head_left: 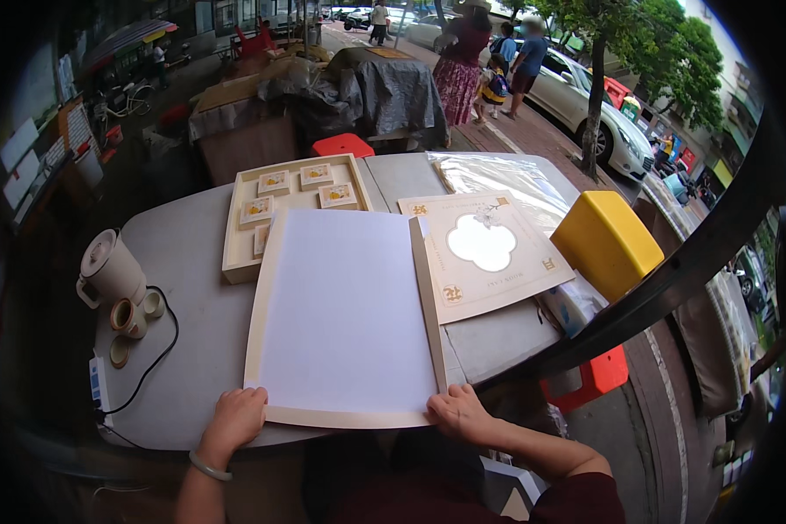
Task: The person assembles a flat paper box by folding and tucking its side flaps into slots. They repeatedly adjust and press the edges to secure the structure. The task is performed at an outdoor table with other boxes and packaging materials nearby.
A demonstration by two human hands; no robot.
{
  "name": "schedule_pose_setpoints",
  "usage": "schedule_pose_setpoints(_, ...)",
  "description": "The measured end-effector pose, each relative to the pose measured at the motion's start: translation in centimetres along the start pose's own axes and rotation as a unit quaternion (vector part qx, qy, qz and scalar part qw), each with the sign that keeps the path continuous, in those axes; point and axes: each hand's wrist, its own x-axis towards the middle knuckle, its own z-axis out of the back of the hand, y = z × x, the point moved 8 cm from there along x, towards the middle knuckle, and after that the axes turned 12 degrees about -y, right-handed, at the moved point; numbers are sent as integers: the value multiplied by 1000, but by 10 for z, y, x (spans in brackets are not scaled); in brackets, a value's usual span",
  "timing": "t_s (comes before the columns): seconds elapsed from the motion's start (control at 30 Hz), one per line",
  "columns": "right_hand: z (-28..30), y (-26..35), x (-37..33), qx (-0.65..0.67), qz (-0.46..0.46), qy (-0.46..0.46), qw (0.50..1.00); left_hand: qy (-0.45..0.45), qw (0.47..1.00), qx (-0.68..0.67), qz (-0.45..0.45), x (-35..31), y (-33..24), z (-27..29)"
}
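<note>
- My left hand (pixel 240 414) and right hand (pixel 461 413) curl around the near corners of the white-lined tray (pixel 349 319), frame centre;
- I judge it light, fairly stiff, easily creased; grip at corners.

My feed shows a kettle (pixel 115 267) and cups (pixel 127 320) near the tabletop's (pixel 179 234) left edge. A tray (pixel 241 273) lies toward the far edge.

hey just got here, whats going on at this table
A person's left hand and right hand grip the near corners of a white panel with cream edges. Beyond it on the table, a shallow tray holds small boxes. A cream card with a white flower shape lies to the right.
</note>
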Motion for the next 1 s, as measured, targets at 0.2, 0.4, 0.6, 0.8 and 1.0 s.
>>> schedule_pose_setpoints(0.2, -3, 1, -7, -51, 22, -24, 998, -2, 1000, 16, -3, 2, 3, -8)
schedule_pose_setpoints(0.4, 15, 14, -12, -46, 40, -83, 995, -7, 1000, 21, 7, -2, 4, -7)
schedule_pose_setpoints(0.6, 16, 15, -9, -14, 13, -65, 998, -7, 1000, 12, 10, 0, 4, -6)
schedule_pose_setpoints(0.8, 1, 8, -13, -28, 1, -35, 999, -5, 1000, 18, 7, 0, 5, -7)
schedule_pose_setpoints(1.0, 6, 15, -7, -28, 15, -23, 999, -13, 1000, 14, 0, -1, 8, -11)
